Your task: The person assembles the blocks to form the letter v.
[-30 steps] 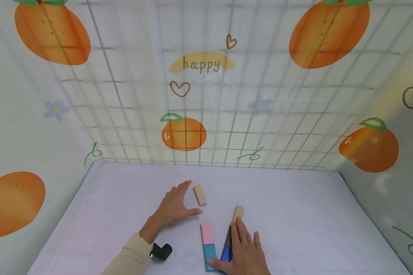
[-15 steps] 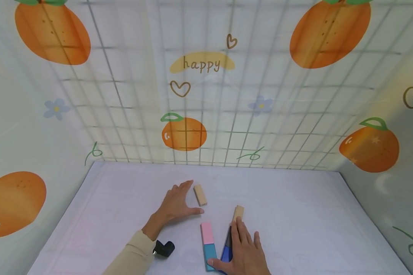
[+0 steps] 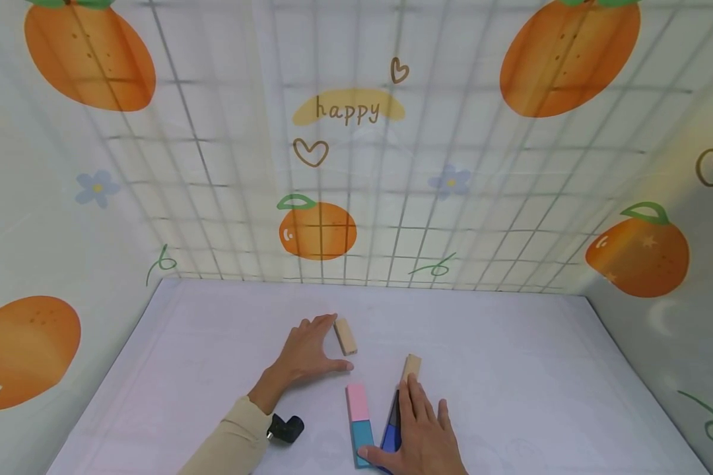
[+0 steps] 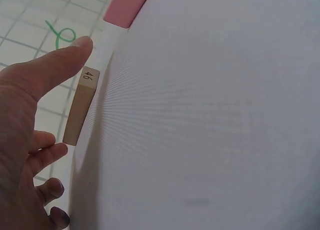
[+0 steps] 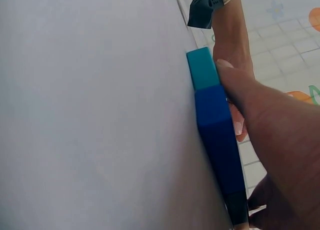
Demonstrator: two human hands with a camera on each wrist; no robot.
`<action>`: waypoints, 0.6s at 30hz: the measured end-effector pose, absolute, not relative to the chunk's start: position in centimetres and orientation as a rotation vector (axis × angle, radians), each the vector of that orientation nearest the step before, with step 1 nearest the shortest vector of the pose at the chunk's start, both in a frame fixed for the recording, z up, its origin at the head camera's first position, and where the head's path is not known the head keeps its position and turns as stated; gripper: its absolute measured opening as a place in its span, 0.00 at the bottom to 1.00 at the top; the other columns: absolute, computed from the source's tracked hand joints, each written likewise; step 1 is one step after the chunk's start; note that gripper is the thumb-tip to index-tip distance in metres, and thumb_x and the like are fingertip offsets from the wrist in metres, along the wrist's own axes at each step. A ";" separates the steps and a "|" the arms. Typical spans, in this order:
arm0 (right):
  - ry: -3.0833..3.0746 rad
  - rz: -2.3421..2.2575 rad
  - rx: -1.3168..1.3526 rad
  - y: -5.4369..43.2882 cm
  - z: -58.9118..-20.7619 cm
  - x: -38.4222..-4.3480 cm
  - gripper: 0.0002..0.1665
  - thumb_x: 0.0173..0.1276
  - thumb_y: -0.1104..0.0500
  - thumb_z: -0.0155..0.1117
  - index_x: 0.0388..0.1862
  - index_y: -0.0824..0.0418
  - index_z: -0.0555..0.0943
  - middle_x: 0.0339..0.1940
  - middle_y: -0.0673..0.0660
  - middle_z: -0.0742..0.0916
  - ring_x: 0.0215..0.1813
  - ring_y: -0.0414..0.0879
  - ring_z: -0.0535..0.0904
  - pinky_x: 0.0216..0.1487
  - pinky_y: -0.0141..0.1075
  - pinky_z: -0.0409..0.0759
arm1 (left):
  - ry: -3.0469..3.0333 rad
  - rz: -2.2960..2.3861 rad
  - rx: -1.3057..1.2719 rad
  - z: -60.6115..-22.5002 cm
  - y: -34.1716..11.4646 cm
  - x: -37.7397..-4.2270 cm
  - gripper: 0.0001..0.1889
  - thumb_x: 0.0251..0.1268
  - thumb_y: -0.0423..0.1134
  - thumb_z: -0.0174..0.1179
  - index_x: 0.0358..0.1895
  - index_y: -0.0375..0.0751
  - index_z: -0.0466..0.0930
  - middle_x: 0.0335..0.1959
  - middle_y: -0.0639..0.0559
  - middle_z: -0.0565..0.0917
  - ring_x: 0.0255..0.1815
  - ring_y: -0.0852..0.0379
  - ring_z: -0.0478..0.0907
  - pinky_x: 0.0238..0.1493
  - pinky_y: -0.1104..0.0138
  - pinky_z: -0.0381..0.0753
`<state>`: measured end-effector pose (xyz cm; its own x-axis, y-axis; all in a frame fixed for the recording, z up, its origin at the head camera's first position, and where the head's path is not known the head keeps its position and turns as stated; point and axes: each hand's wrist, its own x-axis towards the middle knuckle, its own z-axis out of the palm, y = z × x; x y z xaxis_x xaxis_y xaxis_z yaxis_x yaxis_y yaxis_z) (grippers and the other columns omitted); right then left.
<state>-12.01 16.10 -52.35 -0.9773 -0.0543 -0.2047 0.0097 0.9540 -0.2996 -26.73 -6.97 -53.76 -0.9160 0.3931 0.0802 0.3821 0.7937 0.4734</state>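
In the head view my left hand [image 3: 305, 353] is spread, thumb and fingers apart at the left side of a plain wooden block [image 3: 345, 336] lying flat. The left wrist view reads 46 on that wooden block's end [image 4: 89, 76], between thumb and fingers. My right hand [image 3: 424, 435] lies low with straight fingers over a slanting row: a second plain wooden block [image 3: 412, 365], a black block [image 3: 395, 409] and a blue block [image 3: 390, 439]. Its thumb reaches the teal block [image 3: 362, 434], which is end to end with a pink block [image 3: 358, 402]. The palm hides part of the slanting row.
A white cloth-covered table [image 3: 529, 382] stretches out on both sides of the hands. Printed fabric walls [image 3: 226, 198] with oranges enclose it at the back and sides. A black wrist camera [image 3: 286, 429] hangs by the left sleeve [image 3: 237, 429].
My left hand has shifted slightly to the right, its fingertips coming up to the far end of the wooden block. The right hand and the blocks have stayed put.
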 end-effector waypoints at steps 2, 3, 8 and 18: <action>2.895 -0.443 -0.032 16.1 -52.3 -12.0 0.88 0.36 0.08 0.58 0.80 0.70 0.55 0.81 0.70 0.56 0.78 0.66 0.58 0.72 0.70 0.45 | 2.962 0.763 0.646 -53.8 -6.9 -26.7 0.56 0.47 0.73 0.68 0.77 0.44 0.63 0.74 0.46 0.69 0.64 0.41 0.68 0.62 0.45 0.68; 2.895 -0.442 -0.031 16.1 -52.3 -12.0 0.88 0.36 0.08 0.58 0.80 0.70 0.55 0.81 0.70 0.56 0.77 0.66 0.58 0.71 0.70 0.45 | 2.963 0.762 0.648 -53.8 -6.9 -26.7 0.56 0.47 0.72 0.69 0.77 0.44 0.63 0.74 0.46 0.69 0.64 0.42 0.69 0.62 0.45 0.68; 2.899 -0.439 -0.031 16.1 -52.3 -12.0 0.88 0.36 0.08 0.58 0.80 0.70 0.55 0.81 0.71 0.56 0.77 0.66 0.58 0.71 0.70 0.45 | 2.965 0.741 0.643 -53.7 -6.8 -26.8 0.54 0.48 0.71 0.69 0.77 0.44 0.65 0.73 0.47 0.70 0.64 0.43 0.69 0.61 0.47 0.68; 2.900 -0.448 -0.032 16.1 -52.3 -11.9 0.88 0.36 0.08 0.57 0.80 0.70 0.55 0.80 0.71 0.57 0.78 0.66 0.58 0.71 0.70 0.46 | 2.991 0.673 0.630 -54.2 -6.6 -27.3 0.51 0.51 0.69 0.69 0.76 0.46 0.66 0.73 0.49 0.70 0.64 0.45 0.70 0.57 0.50 0.70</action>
<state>-11.93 16.08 -52.33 -0.9785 -0.0525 -0.1996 0.0102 0.9536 -0.3008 -27.26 -6.57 -54.18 -0.9188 0.3873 0.0756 0.3824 0.8264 0.4133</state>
